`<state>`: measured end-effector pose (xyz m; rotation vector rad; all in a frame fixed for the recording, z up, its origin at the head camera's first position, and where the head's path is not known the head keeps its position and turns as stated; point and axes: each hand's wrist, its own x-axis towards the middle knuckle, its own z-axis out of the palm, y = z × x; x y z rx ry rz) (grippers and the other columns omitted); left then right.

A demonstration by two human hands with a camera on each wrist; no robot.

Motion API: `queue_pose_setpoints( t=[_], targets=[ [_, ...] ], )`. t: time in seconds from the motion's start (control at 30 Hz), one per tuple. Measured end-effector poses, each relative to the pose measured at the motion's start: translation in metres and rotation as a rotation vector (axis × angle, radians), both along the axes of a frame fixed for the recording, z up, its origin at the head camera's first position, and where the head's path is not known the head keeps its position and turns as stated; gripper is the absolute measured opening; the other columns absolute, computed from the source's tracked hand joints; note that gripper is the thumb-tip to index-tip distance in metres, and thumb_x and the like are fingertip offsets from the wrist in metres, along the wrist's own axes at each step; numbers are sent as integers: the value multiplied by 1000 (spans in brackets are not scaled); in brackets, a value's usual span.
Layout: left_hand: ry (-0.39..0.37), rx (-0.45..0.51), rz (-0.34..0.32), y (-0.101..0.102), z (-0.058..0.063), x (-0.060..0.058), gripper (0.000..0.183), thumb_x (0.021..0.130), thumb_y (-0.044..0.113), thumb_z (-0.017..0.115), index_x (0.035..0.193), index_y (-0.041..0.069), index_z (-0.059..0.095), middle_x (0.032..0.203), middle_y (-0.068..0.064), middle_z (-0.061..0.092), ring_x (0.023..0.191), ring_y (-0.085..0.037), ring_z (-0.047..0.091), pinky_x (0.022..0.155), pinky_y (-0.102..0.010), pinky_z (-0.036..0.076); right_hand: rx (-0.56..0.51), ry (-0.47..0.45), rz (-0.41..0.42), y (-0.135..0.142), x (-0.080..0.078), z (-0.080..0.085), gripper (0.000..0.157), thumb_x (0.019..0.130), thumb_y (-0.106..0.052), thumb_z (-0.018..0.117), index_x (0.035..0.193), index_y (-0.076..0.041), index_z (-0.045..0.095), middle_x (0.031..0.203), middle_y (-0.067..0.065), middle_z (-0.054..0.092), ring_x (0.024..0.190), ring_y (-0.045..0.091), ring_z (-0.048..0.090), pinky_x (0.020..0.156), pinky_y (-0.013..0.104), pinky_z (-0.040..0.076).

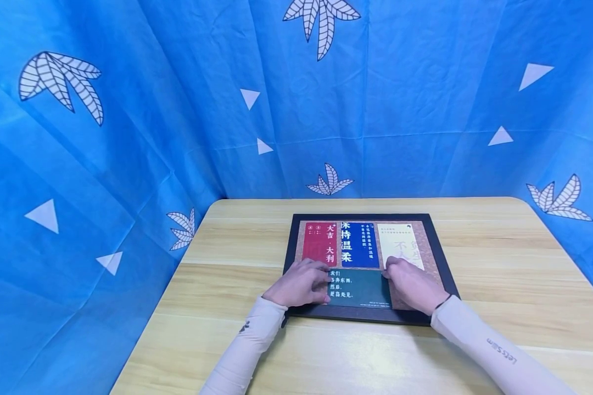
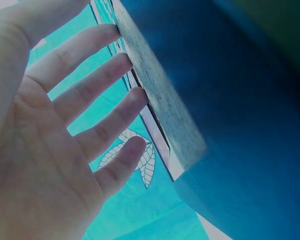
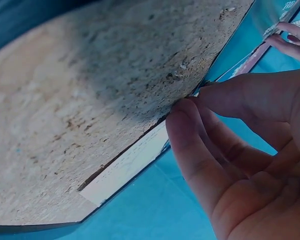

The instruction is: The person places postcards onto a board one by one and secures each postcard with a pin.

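Note:
A dark green card [image 1: 361, 288] with white writing lies on the lower part of a black-framed cork board [image 1: 430, 265]. My left hand [image 1: 303, 281] rests at the card's left end, its fingers [image 2: 101, 120] spread and nearly straight, fingertips touching the board's surface. At the card's upper right corner, my right hand [image 1: 415, 284] pinches thumb and forefinger together against the cork [image 3: 135, 65]. What they hold looks like a small pin, mostly hidden by the fingertips. Above the green card are a red card [image 1: 318, 244], a blue card [image 1: 359, 252] and a cream card [image 1: 397, 236], partly behind my right hand.
The board lies flat on a light wooden table [image 1: 217, 285]. Behind the table and along its left side hangs a blue curtain [image 1: 400, 99] printed with white leaves and triangles. Small dots mark the upper right corners of the upper cards.

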<state>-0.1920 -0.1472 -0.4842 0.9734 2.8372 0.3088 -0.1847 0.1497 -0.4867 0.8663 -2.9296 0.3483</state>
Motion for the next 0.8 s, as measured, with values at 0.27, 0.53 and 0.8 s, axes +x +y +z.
queue_pose_setpoints(
  t=[0.27,0.53,0.8],
  targets=[
    [1,1,-3,0,0,0,46,88,45,80,126,19,75,147,0,62,136,-22,54,120,-53,39,10,-3,-3,-1,0,0,18,90,5,64,100,2,79,91,10,71,72,16,60,65,30,56],
    [5,4,-7,0,-1,-1,47,88,46,81,127,20,75,147,0,63,135,-21,54,118,-50,41,49,-20,5,-2,0,2,19,90,5,65,101,1,79,95,11,71,74,17,60,69,30,57],
    [-1,5,-3,0,-1,-1,47,88,46,81,127,20,75,147,0,63,135,-21,54,119,-50,40,60,-10,18,-1,1,1,20,89,6,65,101,0,80,95,11,70,74,18,58,67,29,55]
  ],
)
